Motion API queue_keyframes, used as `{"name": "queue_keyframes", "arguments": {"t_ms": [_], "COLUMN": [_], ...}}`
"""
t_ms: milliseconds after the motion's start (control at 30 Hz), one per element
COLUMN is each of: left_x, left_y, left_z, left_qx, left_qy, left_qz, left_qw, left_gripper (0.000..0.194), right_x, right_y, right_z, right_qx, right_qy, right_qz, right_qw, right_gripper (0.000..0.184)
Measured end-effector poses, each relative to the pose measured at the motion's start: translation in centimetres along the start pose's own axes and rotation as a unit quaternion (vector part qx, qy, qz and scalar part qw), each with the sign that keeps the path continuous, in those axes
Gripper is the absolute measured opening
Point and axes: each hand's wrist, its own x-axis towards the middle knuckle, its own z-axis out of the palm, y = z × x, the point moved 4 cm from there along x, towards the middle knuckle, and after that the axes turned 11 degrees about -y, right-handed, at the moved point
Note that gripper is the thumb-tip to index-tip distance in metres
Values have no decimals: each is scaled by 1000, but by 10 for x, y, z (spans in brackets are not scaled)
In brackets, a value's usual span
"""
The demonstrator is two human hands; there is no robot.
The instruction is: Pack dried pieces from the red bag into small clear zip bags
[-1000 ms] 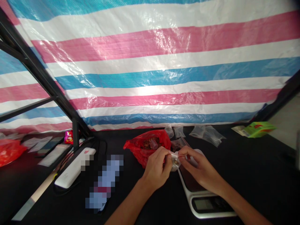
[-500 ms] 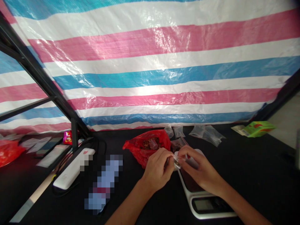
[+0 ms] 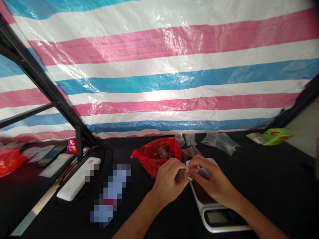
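Note:
My left hand (image 3: pixel 169 182) and my right hand (image 3: pixel 211 176) meet above the table, and their fingertips pinch a small clear plastic bag (image 3: pixel 190 173) between them. A dark brown piece (image 3: pixel 178 176) shows at the left fingers. Behind my left hand lies a red plastic bag (image 3: pixel 147 159) holding brown dried pieces and a small scoop or cup (image 3: pixel 163 153). My right hand and the bag hang above a white kitchen scale (image 3: pixel 214 212) with a dark top and a display.
Several clear bags (image 3: pixel 220 142) lie on the black table behind the scale. A white power strip (image 3: pixel 77 179) and a pixelated bottle-shaped object (image 3: pixel 109 196) lie to the left. A green packet (image 3: pixel 275 136) sits at the far right, below a striped tarpaulin (image 3: pixel 159 83).
My hands have drawn closer, and the small clear bag now looks flatter and narrower between them. A dark piece now shows at my left fingers.

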Motion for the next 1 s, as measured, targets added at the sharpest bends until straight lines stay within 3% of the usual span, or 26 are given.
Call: {"name": "queue_keyframes", "arguments": {"t_ms": [433,533,733,1000], "left_x": [-3,-2,-1,-3], "left_y": [1,4,9,5], "left_z": [4,0,2,-6], "left_qx": [-19,-33,-29,11], "left_qy": [-3,1,-48,5], "left_qz": [-20,-20,-10,19], "left_qw": [1000,999,998,1000], "left_gripper": [13,10,3,18], "right_x": [-2,-3,-8,-6], "right_y": [-5,-3,5,-2], "right_z": [-2,-2,-8,-3], "right_qx": [-68,-45,-37,-51], "right_qy": [-11,4,57,60], "right_qz": [-21,-24,-38,-39], "right_qw": [997,999,997,996], "right_gripper": [15,15,16,12]}}
